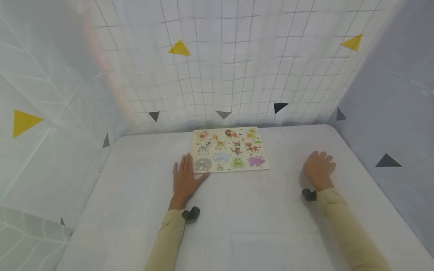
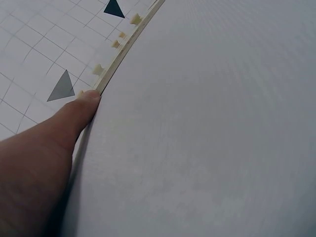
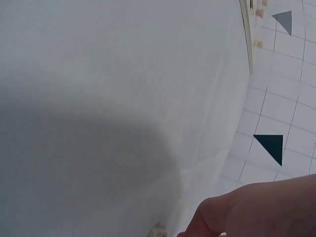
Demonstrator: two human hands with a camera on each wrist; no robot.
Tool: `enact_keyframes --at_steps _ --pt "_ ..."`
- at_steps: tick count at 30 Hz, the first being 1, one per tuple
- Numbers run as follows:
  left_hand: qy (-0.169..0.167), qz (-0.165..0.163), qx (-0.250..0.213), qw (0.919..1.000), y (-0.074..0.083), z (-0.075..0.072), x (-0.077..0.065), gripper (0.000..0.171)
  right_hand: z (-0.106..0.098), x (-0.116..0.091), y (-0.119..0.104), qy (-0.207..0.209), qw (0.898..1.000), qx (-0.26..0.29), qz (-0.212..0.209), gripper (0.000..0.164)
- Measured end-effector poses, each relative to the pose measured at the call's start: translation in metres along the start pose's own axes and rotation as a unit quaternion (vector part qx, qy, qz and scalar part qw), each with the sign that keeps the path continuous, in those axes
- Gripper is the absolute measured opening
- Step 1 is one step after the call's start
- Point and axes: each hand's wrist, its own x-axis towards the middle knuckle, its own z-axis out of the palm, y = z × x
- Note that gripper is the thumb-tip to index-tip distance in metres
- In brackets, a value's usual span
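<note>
A wooden animal puzzle board (image 1: 245, 154) lies flat near the back of the table, with animal pictures such as a lion, a zebra and a purple hippo. My left hand (image 1: 185, 182) rests at its front left corner, fingers spread along the left side and thumb along the front edge. In the left wrist view, the thumb (image 2: 89, 98) presses the board's edge, and small knobs stand up from the board. Right of the board, my right hand (image 1: 319, 169) has its fingers curled. A small greenish piece (image 3: 158, 230) shows by its fingertips, mostly cut off by the frame.
The table (image 1: 251, 210) wears a white cover. Behind it hangs a white cloth (image 1: 234, 75) with a grid and triangles, and more cloth closes both sides. A small dark device (image 1: 191, 213) sits on the left wrist, another (image 1: 309, 194) on the right.
</note>
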Motion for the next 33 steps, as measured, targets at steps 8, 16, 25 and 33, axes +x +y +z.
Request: enact_keyframes --at_steps 8,16,25,33 --pt "0.004 -0.003 -0.005 1.0000 0.001 -0.001 -0.001 0.101 -0.003 0.000 0.012 -0.022 0.999 -0.006 0.035 0.031" --pt "0.003 -0.004 -0.004 1.0000 0.000 0.003 0.000 0.102 0.004 0.001 0.021 -0.040 0.998 -0.009 0.053 0.032" --pt "0.007 -0.001 0.000 1.0000 0.000 0.001 0.001 0.102 -0.007 0.002 0.023 -0.146 0.986 -0.033 0.079 0.050" --pt "0.002 -0.001 0.000 1.0000 0.000 0.001 0.000 0.102 -0.007 0.003 0.019 -0.144 0.986 -0.019 0.079 0.036"
